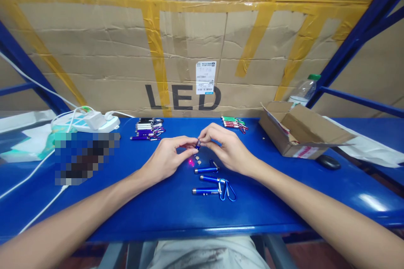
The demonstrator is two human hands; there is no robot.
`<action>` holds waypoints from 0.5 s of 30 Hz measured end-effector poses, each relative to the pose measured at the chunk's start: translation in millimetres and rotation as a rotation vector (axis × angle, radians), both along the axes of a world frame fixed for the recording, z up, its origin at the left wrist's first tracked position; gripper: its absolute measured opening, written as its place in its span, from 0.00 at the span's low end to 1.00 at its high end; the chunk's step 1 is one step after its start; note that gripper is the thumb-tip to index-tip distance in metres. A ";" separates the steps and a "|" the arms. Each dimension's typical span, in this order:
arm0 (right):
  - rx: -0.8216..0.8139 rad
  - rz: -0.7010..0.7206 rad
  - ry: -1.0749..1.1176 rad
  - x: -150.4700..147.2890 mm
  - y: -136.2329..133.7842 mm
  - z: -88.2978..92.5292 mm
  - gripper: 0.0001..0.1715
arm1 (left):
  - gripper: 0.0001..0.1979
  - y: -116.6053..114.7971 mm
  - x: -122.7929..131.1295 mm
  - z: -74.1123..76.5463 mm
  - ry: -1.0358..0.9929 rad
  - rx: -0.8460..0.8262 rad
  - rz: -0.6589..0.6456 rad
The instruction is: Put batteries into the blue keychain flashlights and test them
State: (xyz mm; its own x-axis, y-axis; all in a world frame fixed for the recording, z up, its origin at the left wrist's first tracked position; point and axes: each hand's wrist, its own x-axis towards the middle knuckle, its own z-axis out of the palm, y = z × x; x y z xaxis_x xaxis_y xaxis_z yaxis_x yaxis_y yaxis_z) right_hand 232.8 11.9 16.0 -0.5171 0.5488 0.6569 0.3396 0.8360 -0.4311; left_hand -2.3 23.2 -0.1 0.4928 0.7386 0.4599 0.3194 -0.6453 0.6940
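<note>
Between my two hands is a small blue penlight (pixel 198 145), held upright over the blue table. My left hand (pixel 168 155) pinches its lower part between thumb and fingers. The fingertips of my right hand (pixel 222 145) close on its top end. A pink-red light spot (pixel 191 162) glows on the table just below. Beside it lie small round pieces (pixel 198 160), perhaps button cells. Nearer to me are several blue penlights (pixel 205 191), some with blue carabiner clips (pixel 227 191).
Black, silver and purple penlights (pixel 145 127) lie in a row at the back left, green and red ones (pixel 232 122) at the back right. An open cardboard box (pixel 292 151), a black mouse (pixel 328 162) and a bottle (pixel 304 90) stand right. A power strip (pixel 109 124) with white cables lies left.
</note>
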 end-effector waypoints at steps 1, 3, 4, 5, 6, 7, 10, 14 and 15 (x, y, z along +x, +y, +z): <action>-0.004 0.001 -0.012 0.2 -0.3 0.6 0.11 | 0.12 0.0 0.0 -0.2 0.004 0.005 -0.003; -0.004 0.001 -0.030 0.5 -0.8 1.3 0.12 | 0.12 0.2 0.0 -0.4 0.012 0.012 -0.008; 0.000 -0.002 -0.036 0.6 -1.0 1.5 0.12 | 0.11 0.4 0.0 -0.3 0.017 0.016 -0.010; 0.005 -0.005 -0.040 0.8 -1.2 1.5 0.11 | 0.11 0.6 -0.1 -0.1 0.021 0.018 -0.011; 0.012 -0.008 -0.042 1.0 -1.2 1.5 0.11 | 0.11 0.8 -0.2 0.1 0.023 0.021 -0.013; 0.016 -0.011 -0.041 1.1 -1.1 1.4 0.11 | 0.12 1.0 -0.4 0.3 0.023 0.022 -0.013; 0.021 -0.011 -0.024 1.2 -0.6 1.0 0.11 | 0.12 1.7 -1.1 0.3 0.016 0.031 -0.006; 0.002 -0.003 -0.023 0.3 -0.3 1.1 0.11 | 0.13 1.6 -1.4 -1.0 0.023 0.058 0.006; -0.008 0.000 -0.027 0.2 -0.4 1.3 0.11 | 0.13 1.4 -1.3 -1.4 0.025 0.061 0.007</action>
